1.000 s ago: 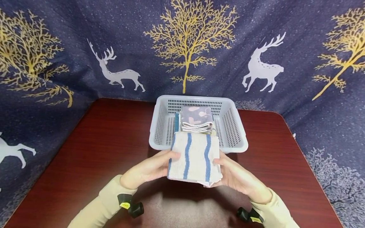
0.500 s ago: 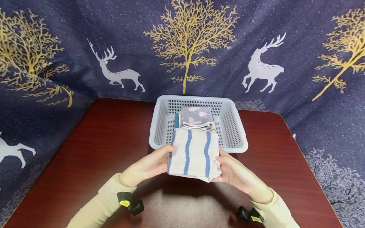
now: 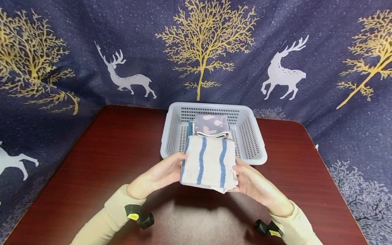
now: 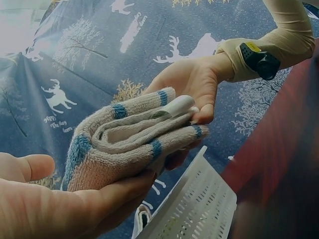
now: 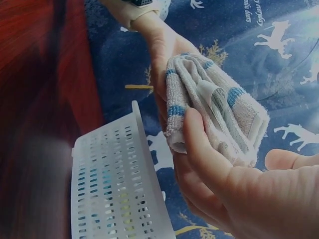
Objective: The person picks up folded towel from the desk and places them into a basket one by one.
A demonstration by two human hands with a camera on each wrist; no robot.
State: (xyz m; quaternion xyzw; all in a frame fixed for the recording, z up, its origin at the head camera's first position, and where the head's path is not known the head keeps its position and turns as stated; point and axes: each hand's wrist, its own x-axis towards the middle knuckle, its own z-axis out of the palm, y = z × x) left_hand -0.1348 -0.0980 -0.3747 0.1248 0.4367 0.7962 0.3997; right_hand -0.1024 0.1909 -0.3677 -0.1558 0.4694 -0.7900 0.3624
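Note:
A folded white towel with wavy blue stripes (image 3: 209, 163) is held level between both hands, above the table and over the basket's front rim. My left hand (image 3: 159, 177) grips its left edge, thumb on the upper side and fingers underneath. At the right edge my right hand (image 3: 255, 183) holds it the same way. The left wrist view shows the towel's stacked folds (image 4: 134, 134) with a white label tucked among them. In the right wrist view a finger (image 5: 199, 139) lies against the folded layers.
A pale grey-blue perforated basket (image 3: 258, 149) stands at the back of the dark red table (image 3: 122, 143). Inside lies a folded grey towel with pink shapes (image 3: 212, 125), with a blue-edged cloth (image 3: 190, 128) beside it. A patterned blue curtain (image 3: 165, 20) hangs behind.
Both hands have carried the striped towel slightly forward, toward the basket. It now covers a little more of the basket's front and of the grey towel. The grip looks the same.

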